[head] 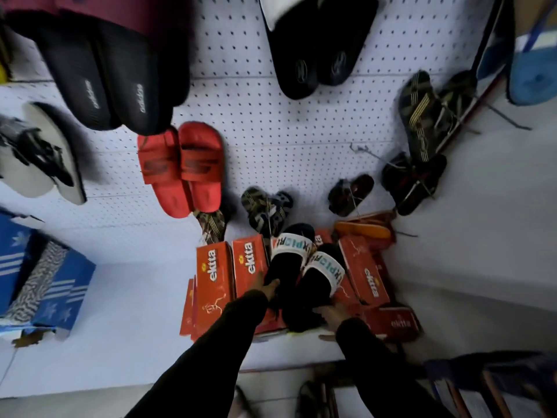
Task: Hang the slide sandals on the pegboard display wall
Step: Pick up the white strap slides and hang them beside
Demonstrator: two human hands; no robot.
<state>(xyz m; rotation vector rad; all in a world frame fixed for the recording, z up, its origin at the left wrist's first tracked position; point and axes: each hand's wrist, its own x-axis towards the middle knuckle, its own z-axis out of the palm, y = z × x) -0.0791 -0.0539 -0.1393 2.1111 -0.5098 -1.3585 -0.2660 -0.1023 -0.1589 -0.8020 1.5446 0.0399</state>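
Hands both gripping pair of black slide sandals with white lettered straps, low over red ekta boxes. Left hand fingers closing on heel of left sandal; right hand fingers clamping heel of right sandal. Pegboard wall rising behind, red slides and black slides hanging on it.
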